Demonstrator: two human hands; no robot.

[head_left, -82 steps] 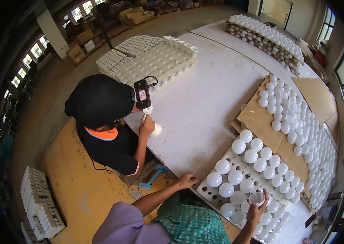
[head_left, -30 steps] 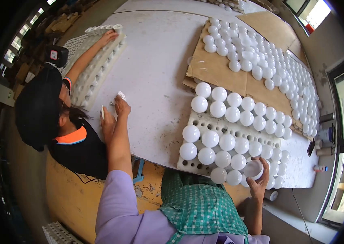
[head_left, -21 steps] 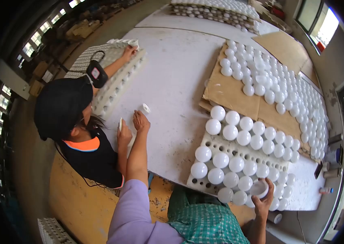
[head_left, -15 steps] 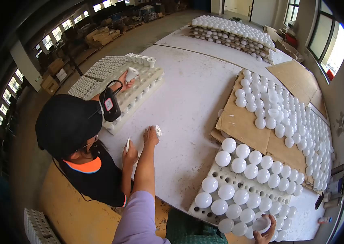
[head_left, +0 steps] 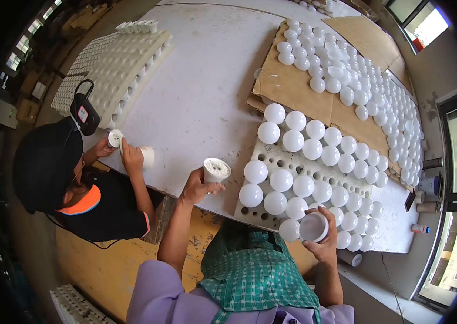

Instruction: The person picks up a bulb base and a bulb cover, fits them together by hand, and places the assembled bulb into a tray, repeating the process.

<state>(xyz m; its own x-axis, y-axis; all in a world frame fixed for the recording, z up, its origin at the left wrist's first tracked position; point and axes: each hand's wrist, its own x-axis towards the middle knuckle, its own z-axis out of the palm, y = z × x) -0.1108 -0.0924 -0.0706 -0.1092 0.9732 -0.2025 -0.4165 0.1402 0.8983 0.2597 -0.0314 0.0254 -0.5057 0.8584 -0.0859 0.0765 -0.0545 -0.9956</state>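
Note:
My left hand (head_left: 198, 187) is wrapped round a white bulb housing (head_left: 217, 170), a tapered cup whose round top with small dark spots faces up. It is above the table's near edge. My right hand (head_left: 324, 241) grips a white bulb cover (head_left: 314, 227) by its sides, with the open rim turned toward me. The housing and the cover are apart. Just behind the right hand, rows of glossy white bulb covers (head_left: 281, 181) sit on a pale tray with holes (head_left: 263, 156).
A co-worker in a black cap (head_left: 45, 154) on the left holds a round white part (head_left: 115, 138); another white housing (head_left: 147, 157) stands nearby. A tray of housings (head_left: 126, 65) lies behind. More covers rest on cardboard (head_left: 282, 81) across the white table (head_left: 201, 81).
My left hand has come back toward me, carrying the housing. My right hand has raised the cover off the tray area. The co-worker's reaching hand has drawn back from the housing tray. The view has shifted.

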